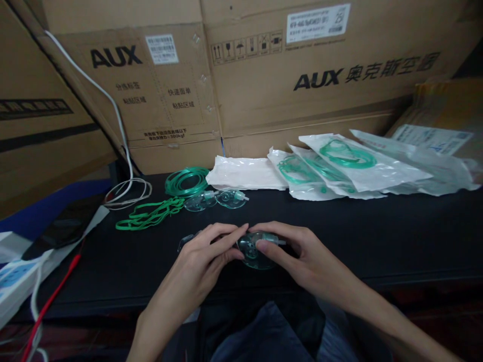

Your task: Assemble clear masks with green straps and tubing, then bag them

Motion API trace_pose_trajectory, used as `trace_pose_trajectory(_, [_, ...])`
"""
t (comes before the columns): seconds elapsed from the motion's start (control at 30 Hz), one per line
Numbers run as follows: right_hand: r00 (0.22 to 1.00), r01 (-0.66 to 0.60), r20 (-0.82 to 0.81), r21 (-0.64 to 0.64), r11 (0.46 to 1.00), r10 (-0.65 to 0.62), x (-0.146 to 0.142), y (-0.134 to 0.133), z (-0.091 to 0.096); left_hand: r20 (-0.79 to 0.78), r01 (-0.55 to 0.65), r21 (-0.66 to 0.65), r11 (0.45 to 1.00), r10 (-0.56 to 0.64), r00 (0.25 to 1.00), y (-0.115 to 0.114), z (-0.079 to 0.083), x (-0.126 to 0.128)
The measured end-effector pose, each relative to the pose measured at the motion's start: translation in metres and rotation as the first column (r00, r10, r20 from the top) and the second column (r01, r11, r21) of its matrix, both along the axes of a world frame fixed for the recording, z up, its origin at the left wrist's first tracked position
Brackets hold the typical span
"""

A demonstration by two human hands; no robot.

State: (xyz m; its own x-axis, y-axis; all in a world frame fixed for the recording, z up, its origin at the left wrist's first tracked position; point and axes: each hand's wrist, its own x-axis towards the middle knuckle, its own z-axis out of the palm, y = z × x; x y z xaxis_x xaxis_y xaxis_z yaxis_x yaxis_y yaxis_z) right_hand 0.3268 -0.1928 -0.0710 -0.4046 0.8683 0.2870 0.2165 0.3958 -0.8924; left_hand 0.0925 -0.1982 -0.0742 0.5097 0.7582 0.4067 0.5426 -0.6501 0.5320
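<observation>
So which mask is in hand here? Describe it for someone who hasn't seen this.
Start at the black table below the AUX boxes. At its near edge the left hand and right hand meet on a clear mask. Unlike the two spare masks lying loose farther back by the green tube coil, it is held.

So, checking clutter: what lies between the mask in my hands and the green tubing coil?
Two loose clear masks on the black table, just beyond the held mask; head view shows it.
</observation>
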Motion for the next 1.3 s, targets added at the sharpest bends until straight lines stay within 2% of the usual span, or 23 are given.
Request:
trace_pose_trajectory(0.13, [1.0,-0.003,-0.005,0.008,1.0,0.003,0.0003,-0.0004,-0.0001,0.048,-0.014,-0.04,0.999,0.016,0.999,-0.0018,0.0045,0.0019])
trace_pose_trajectory(0.53, [0.999,-0.019,0.039,-0.014,1.0,0.019,-0.0006,-0.0033,0.0048,0.151,-0.097,-0.024,0.995,0.1,0.983,-0.0009,0.0086,0.0062])
trace_pose_trajectory(0.8, [0.998,-0.046,0.036,-0.027,0.999,0.047,-0.001,-0.0025,0.0071,0.122,-0.102,-0.07,0.992,0.11,0.987,-0.0022,0.0072,0.0041])
trace_pose_trajectory(1.3, [0.997,-0.056,0.058,-0.033,0.998,0.058,0.0001,-0.0033,0.0093,0.13,-0.116,-0.062,0.991,0.123,0.984,-0.003,0.0081,0.0046])
